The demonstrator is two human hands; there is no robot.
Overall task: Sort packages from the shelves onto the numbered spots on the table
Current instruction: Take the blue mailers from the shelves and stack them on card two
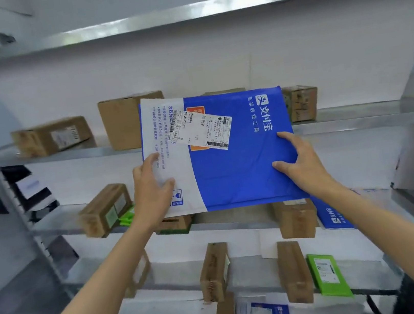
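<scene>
Both hands, left hand (151, 189) and right hand (301, 164), are gripping the blue mailer (232, 169) off the shelves (356, 118); probably label-reading, then carrying it to its numbered spot.

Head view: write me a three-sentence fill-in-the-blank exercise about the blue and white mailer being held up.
The left hand grips the flat blue and white plastic mailer on its ____ section.
The right hand grips its ____ section.
The brown cardboard box at far left rests on a metal ____.
Missing words: white, blue, shelf.
</scene>
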